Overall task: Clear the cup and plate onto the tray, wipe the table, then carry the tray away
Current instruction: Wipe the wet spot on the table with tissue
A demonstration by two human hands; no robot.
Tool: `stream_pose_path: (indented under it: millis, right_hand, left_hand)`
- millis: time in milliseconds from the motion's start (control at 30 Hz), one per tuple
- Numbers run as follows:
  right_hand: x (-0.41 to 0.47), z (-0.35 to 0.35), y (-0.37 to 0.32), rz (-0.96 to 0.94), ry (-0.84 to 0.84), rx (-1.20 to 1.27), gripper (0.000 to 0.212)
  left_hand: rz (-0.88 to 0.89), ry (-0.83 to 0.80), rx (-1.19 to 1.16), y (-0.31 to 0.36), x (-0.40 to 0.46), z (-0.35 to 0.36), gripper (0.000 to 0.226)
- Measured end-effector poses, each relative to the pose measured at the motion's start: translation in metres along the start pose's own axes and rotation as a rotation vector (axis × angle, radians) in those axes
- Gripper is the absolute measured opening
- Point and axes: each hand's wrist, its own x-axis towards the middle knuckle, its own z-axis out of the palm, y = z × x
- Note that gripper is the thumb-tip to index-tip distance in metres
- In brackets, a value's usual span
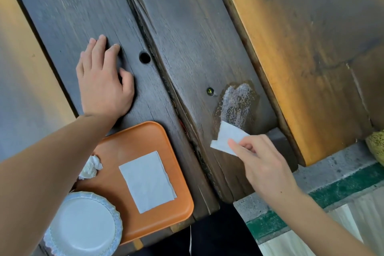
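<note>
Dark wooden worktop (197,37) of two weathered planks, wet foamy patch (235,104) on the right plank near its edge. Right hand (264,164) pinches a folded white tissue (228,137) between thumb and fingertips, its far corner touching the near end of the wet patch. Left hand (104,81) lies flat and open on the left plank, palm down, gripping nothing, bracing.

Orange tray (158,137) sits at the near edge of the worktop, just beside the left forearm. White plate (83,226) rests on the tray's near-left corner, overhanging the rim. Cup: not in view; cannot tell where it is.

Step in hand, by judgement: wiping. To do it well, press the tissue flat on the wood, not by its corner, and draw the liquid toward the body in overlapping strokes, away from the seam between planks, where it would soak in. Tissue is small against the patch; a refold or the spare sheet is probably needed.

Count: 1 tray, 1 plate, 0 cups visible, 1 flat tissue sheet on tray (147,181), 1 crumpled tissue (90,168), 1 tissue in hand, 1 wet patch
</note>
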Motion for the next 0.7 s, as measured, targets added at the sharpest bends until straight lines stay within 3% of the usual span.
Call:
stream_pose_path:
  millis: [100,233,333,467,567,700]
  right_hand:
    - [0.016,-0.01,0.02,0.005,0.072,-0.076,0.042]
    - [0.086,-0.018,0.023,0.1,0.213,-0.097,0.035]
    - [0.087,0.002,-0.001,0.005,0.139,-0.087,0.037]
    - [0.016,0.024,-0.007,-0.039,0.042,-0.012,0.019]
    - [0.008,0.001,0.01,-0.004,0.035,-0.032,0.047]
    - [0.076,-0.014,0.029,0.108,0.133,-0.119,0.046]
  left_hand:
    - [0.002,0.005,0.005,0.0,0.0,0.001,0.052]
    - [0.002,0.006,0.004,0.0,0.0,0.001,0.052]
    - [0.002,0.003,0.005,0.0,0.0,0.001,0.051]
    - [0.002,0.003,0.006,-0.001,0.0,0.001,0.051]
    - [0.004,0.01,0.011,0.0,0.0,0.001,0.051]
    - [0.004,0.008,0.009,0.0,-0.001,0.002,0.052]
